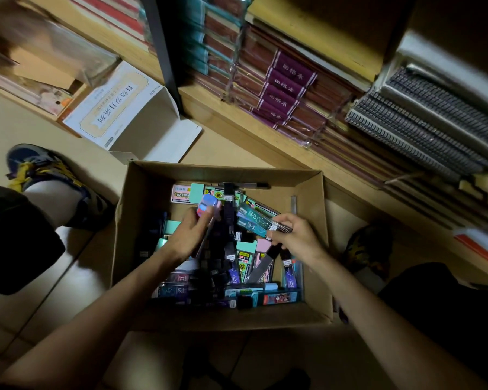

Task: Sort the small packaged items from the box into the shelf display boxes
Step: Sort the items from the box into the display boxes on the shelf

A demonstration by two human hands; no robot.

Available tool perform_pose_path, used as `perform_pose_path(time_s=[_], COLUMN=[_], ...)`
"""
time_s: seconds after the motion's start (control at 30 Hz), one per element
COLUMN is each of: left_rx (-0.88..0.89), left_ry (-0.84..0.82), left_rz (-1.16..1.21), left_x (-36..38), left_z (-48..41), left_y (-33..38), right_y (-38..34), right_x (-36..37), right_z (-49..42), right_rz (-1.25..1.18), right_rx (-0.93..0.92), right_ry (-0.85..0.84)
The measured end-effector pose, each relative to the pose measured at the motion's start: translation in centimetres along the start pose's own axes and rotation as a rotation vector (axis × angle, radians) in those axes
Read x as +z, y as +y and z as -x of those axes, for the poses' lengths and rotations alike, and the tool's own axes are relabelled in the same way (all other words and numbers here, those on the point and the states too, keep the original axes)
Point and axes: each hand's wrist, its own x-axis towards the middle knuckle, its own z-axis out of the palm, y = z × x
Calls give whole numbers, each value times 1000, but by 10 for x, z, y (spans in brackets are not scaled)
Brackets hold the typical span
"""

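Observation:
An open cardboard box (313, 249) sits on the floor between my legs, filled with several small packaged stationery items (243, 266) in teal, pink, purple and black. My left hand (189, 235) is inside the box and grips a small pink and blue packet (207, 205) held up at its fingertips. My right hand (296, 232) pinches a few slim teal packets (255, 218) above the heap. No shelf display box for these items is plainly visible.
A white printed carton (119, 108) lies open on the floor beyond the box. A low wooden shelf (237, 119) holds stacks of maroon notebooks (288, 88) and spiral-bound pads (423, 128). My shoes (40, 170) flank the box.

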Motion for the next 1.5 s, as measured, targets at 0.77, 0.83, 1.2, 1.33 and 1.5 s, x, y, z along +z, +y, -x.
perform_pose_path(time_s=[0.77,0.83,1.2,1.33,1.5], left_rx=[-66,-77,218,356,519], left_ry=[-559,-650,-567,-409,-296], left_rz=[646,645,554,429,445], left_x=[7,4,-4,-4,-14], left_z=[126,139,186,201,213], left_y=[177,190,239,259,292], right_y=[-126,-131,-168,-182,-214], right_x=[-95,-99,-118,-120,-127], right_z=[170,180,225,237,251], right_rz=[8,-22,-576,-780,-811], right_rx=[-360,-361,-437,-455,-530], right_ry=[-280,-252,-161,-147,-44])
